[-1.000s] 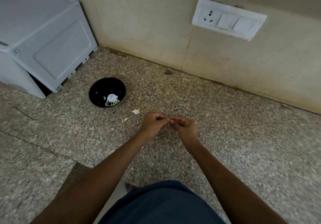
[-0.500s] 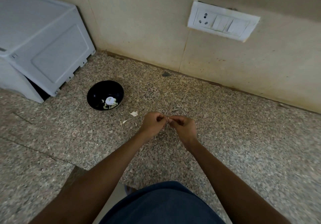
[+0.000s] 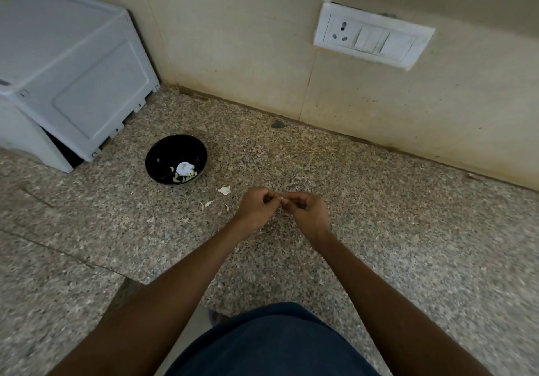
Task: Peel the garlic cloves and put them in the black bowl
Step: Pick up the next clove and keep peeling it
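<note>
My left hand and my right hand meet fingertip to fingertip over the speckled granite counter. Between them they pinch a small pale garlic clove, mostly hidden by the curled fingers. The black bowl sits on the counter to the left and a little farther back. It holds a white garlic piece and several pale peeled cloves. Bits of pale garlic skin lie on the counter between the bowl and my hands.
A white plastic appliance stands at the back left, close to the bowl. A beige wall with a white switch and socket plate runs along the back. The counter's front edge steps in at lower left.
Both hands stay together on the clove with only slight finger movement. The view has shifted a little; the bowl and skins have not moved.
</note>
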